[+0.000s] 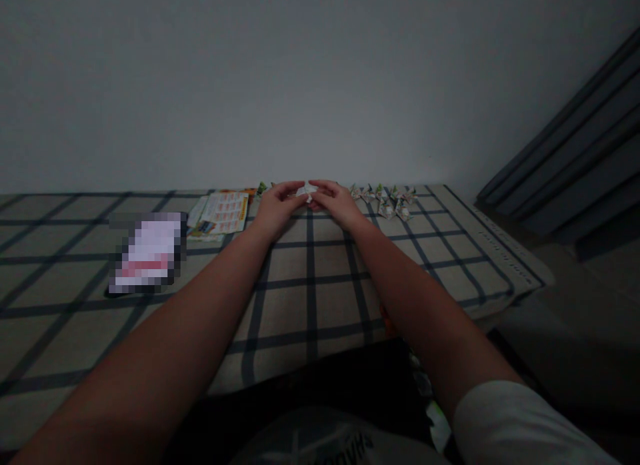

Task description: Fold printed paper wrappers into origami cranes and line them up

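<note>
Dim light. Both forearms reach across the worktop, far side, close to the wall point(310, 85). Left hand point(278, 202) and right hand point(341, 202) near each other, fingers bent, thumbs on the near side. Between them, a small pale paper point(306, 192), pinched from both sides by thumbs and fingertips, as far as the gloom lets one judge; its folds too small to read. It sits roughly midway across the view, over the far part of the cloth point(310, 278), pale with dark checks, which covers the worktop.

Just right of the right hand: a cluster of folded figures point(403, 210), pointed, printed in pale tones with touches of green; two lie nearer the person than the others. A green folded piece point(262, 189) just beside the left hand, partly covered by it. Further left, printed sheets point(224, 212), overlapping, in flat disarray. Nearer the person and left of those, a dark-edged device point(150, 252), screen pixelated. Grey curtain point(565, 132) at far right, lettering along the cloth's right border.
</note>
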A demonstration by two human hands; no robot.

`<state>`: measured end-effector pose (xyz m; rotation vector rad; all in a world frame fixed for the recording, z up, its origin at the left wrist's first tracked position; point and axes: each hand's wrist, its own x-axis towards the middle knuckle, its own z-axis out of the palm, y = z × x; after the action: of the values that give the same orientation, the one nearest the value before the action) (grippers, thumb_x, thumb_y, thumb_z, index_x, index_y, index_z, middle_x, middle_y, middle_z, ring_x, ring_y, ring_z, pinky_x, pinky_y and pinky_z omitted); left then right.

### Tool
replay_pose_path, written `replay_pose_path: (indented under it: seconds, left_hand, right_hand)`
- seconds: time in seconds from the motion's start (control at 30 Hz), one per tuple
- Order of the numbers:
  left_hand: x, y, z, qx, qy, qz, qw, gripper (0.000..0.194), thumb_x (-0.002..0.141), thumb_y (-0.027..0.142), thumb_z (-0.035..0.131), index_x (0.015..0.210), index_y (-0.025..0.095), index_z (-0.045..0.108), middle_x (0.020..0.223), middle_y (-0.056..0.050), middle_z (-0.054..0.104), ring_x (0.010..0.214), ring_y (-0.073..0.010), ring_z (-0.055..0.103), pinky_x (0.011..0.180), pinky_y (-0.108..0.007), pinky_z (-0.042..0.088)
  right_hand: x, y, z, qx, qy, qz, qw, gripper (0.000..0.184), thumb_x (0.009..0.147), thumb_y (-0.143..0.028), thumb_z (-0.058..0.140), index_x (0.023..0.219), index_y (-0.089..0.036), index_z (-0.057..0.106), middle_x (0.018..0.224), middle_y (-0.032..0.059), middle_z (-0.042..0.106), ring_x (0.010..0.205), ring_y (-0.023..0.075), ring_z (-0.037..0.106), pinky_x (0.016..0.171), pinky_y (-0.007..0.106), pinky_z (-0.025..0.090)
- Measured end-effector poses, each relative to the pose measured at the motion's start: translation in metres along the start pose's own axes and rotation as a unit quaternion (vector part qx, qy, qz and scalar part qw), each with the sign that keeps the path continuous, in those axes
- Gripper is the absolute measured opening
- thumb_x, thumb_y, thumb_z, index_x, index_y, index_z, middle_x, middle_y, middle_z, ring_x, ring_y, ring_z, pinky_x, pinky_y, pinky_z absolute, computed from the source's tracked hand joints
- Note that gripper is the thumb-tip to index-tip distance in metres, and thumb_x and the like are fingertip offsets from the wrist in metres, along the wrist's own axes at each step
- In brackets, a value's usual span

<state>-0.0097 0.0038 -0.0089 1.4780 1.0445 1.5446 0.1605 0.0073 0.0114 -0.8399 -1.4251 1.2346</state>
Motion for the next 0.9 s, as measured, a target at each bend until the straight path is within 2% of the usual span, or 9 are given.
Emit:
replay_pose_path:
  seconds: [0.07,0.2,0.33,0.43,0.53,0.77,0.9]
  left_hand:
    - [0.0017,-0.0013,-0.0013,0.014,-0.001,0.018,1.000,0.051,0.064,0.031,0.085,0.113,0.019,0.075,0.104,-0.007,0.071,0.094,-0.0197,0.067,0.090,-0.036,0.057]
    - [0.0027,0.0000,-0.0021,0.024,-0.005,0.015,1.000,0.064,0.063,0.028,0.085,0.124,0.020,0.071,0.103,-0.006,0.069,0.079,-0.0134,0.064,0.083,-0.032,0.056]
    - [-0.0014,0.0046,0.0008,0.029,-0.007,-0.006,1.000,0.061,0.063,0.030,0.085,0.121,0.017,0.073,0.099,-0.006,0.071,0.079,-0.0146,0.065,0.084,-0.033,0.056]
    - [-0.0039,0.0058,0.0024,-0.006,-0.018,-0.036,0.999,0.047,0.067,0.041,0.082,0.106,0.015,0.077,0.096,-0.008,0.074,0.084,-0.0190,0.068,0.085,-0.035,0.056]
    - [-0.0022,0.0034,0.0005,0.000,-0.015,-0.038,0.999,0.044,0.066,0.048,0.083,0.095,0.015,0.079,0.092,-0.009,0.076,0.082,-0.0200,0.069,0.082,-0.035,0.056]
    - [0.0028,-0.0017,-0.0048,0.032,-0.001,-0.002,0.999,0.041,0.069,0.048,0.083,0.094,0.016,0.079,0.092,-0.009,0.077,0.084,-0.0199,0.069,0.083,-0.033,0.054]
    - [-0.0001,0.0023,-0.0023,0.037,0.002,-0.012,0.999,0.040,0.070,0.047,0.081,0.095,0.016,0.079,0.091,-0.009,0.077,0.080,-0.0188,0.068,0.078,-0.032,0.055]
  right_hand:
    - [0.0001,0.0004,0.0002,-0.005,-0.003,0.012,1.000,0.022,0.083,-0.016,0.070,0.105,-0.019,0.072,0.082,0.0000,0.072,0.070,0.0107,0.066,0.074,0.026,0.059]
    - [0.0007,0.0022,0.0003,-0.035,-0.015,0.031,0.999,0.002,0.084,-0.018,0.070,0.084,-0.016,0.071,0.077,0.0011,0.071,0.068,0.0097,0.065,0.073,0.024,0.056]
    - [0.0012,0.0032,-0.0003,-0.093,-0.016,0.015,0.995,0.015,0.085,-0.021,0.070,0.072,-0.017,0.065,0.068,-0.0004,0.066,0.064,0.0099,0.061,0.067,0.022,0.052]
    - [0.0006,0.0031,-0.0002,-0.126,-0.015,0.005,0.992,0.018,0.085,-0.020,0.068,0.069,-0.017,0.062,0.065,-0.0012,0.062,0.063,0.0108,0.059,0.067,0.023,0.049]
    - [-0.0006,0.0022,0.0003,-0.132,-0.018,0.001,0.991,0.018,0.086,-0.022,0.068,0.070,-0.017,0.062,0.064,-0.0015,0.061,0.063,0.0112,0.058,0.067,0.024,0.048]
    - [-0.0028,0.0000,0.0025,-0.119,-0.029,-0.004,0.992,0.024,0.089,-0.037,0.070,0.075,-0.018,0.063,0.067,-0.0014,0.062,0.060,0.0102,0.059,0.060,0.023,0.048]
    - [-0.0027,0.0009,0.0032,-0.114,-0.035,0.008,0.993,0.026,0.085,-0.037,0.074,0.073,-0.019,0.058,0.065,-0.0032,0.060,0.059,0.0094,0.058,0.058,0.022,0.047]
